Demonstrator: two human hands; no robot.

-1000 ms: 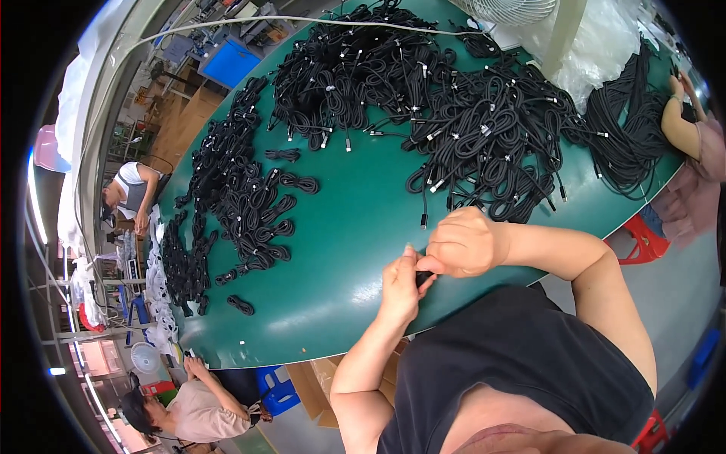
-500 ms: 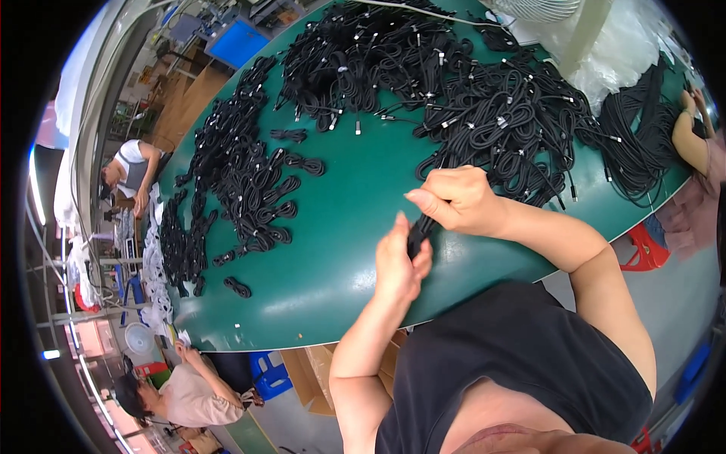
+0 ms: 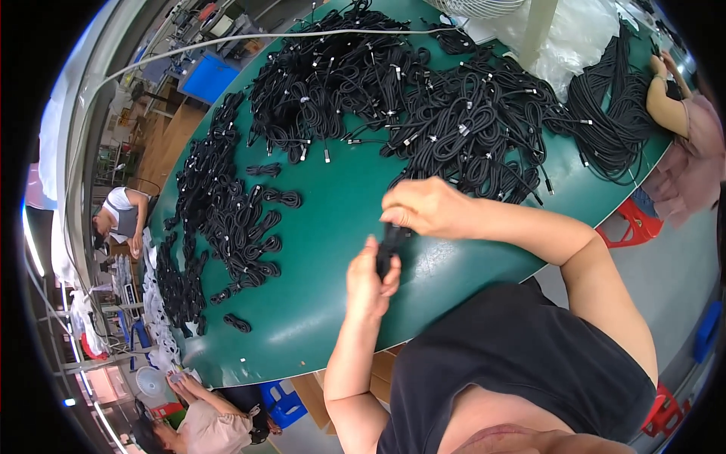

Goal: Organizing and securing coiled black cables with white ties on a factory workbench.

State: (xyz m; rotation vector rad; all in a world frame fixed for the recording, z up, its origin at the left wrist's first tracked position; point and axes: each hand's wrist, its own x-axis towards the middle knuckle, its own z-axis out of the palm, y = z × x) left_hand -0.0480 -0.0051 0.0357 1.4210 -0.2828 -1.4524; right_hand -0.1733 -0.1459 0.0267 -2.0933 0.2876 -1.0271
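Observation:
A folded bundle of black cable (image 3: 387,251) is held between my two hands above the green table. My left hand (image 3: 367,281) is closed round its lower end, with the thumb along its side. At the upper end, my right hand (image 3: 428,207) is bent over and closed on the same cable; its fingertips are partly hidden. Just beyond my right hand lies a large heap of coiled black cables (image 3: 461,129) with pale metal plugs. To the left, small tied cable bundles (image 3: 227,219) are spread in a long pile, and a single bundle (image 3: 237,323) sits apart nearer the edge.
The green table (image 3: 318,318) curves round in front of me. A fan (image 3: 484,6), a post (image 3: 538,34) and clear plastic bags (image 3: 586,41) stand at the far right. Co-workers sit along the left and right edges. Below the table are a blue stool (image 3: 283,405) and cardboard boxes (image 3: 314,397).
The view has shifted, so the heaps appear further left. My right hand has turned over the bundle's upper end, its thumb now tucked in. Both hands still grip the cable.

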